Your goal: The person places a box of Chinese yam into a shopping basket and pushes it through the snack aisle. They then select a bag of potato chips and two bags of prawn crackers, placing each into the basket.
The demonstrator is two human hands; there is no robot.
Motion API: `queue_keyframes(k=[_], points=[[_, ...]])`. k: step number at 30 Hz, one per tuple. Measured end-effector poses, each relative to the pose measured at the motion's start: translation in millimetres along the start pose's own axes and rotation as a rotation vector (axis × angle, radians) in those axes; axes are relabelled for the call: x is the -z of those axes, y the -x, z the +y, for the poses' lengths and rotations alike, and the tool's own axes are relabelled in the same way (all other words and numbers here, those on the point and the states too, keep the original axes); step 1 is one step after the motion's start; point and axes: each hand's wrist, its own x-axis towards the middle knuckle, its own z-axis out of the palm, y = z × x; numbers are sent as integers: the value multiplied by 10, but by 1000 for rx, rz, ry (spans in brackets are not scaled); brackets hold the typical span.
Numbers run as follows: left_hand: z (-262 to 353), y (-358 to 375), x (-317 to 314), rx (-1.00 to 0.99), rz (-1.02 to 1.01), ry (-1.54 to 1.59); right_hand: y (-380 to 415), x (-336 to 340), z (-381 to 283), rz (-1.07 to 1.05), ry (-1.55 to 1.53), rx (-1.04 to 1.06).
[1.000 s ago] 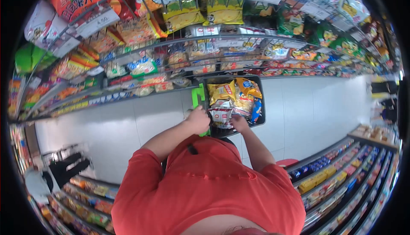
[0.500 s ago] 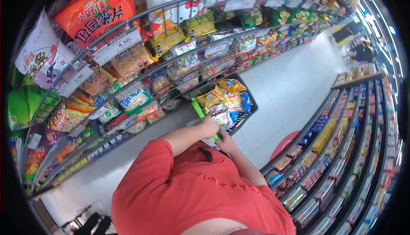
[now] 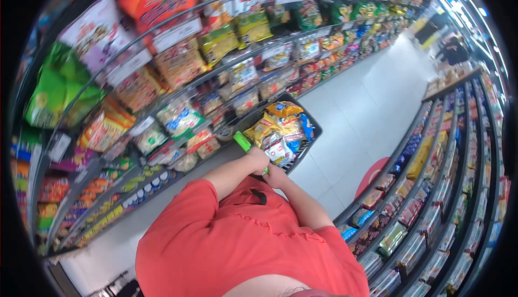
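A dark shopping cart [image 3: 317, 134] stands in front of me, holding gold, white and blue snack bags [image 3: 279, 148]. Its green handle [image 3: 243, 141] runs across between the cart and my body. My left hand [image 3: 258, 160] is wrapped round this handle near its middle. Just to the right, my right hand [image 3: 276, 177] is closed round the handle's right end, close beside the left one. Most of the fingers of both hands are hidden behind the backs of the hands.
Shelves of bagged snacks [image 3: 183, 59] curve along the left, close to the cart's side. Lower shelves of boxed goods [image 3: 410, 210] line the right. Pale floor tiles [image 3: 350, 113] run between them. A person in dark clothing [image 3: 454, 50] is far off at the upper right.
The left shelves have shifted rightwards in view, showing more of the green bag. My right hand has drawn in closer to my left hand on the handle. A dark shape at the lower left has mostly left view.
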Motion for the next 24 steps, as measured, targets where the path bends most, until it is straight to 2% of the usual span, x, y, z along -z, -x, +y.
queue_keyframes(k=[4,8,10,12,13,14,17,20,22,24], points=[[27,308,-331,24,91,-18,99,-441,-96,169,-58,44],[120,732,-647,57,136,17,346,-850,-370,150,-204,84],[136,918,-710,68,27,23,379,-951,-460,175,-223,131],[162,1075,-851,64,35,38,542,-984,-635,1,-202,28],[178,1163,-929,50,51,52,581,-1095,-670,68,-263,124],[192,1244,-1005,34,68,67,628,-1171,-689,69,-257,120],[209,1417,-1233,-8,98,75,761,-1382,-757,-2,-228,42],[182,1540,-1463,-32,118,38,816,-1674,-804,84,-306,80],[126,1673,-1676,-67,168,27,859,-1848,-887,54,-280,-96],[55,1845,-1902,-102,218,30,892,-2091,-1007,62,-295,-106]])
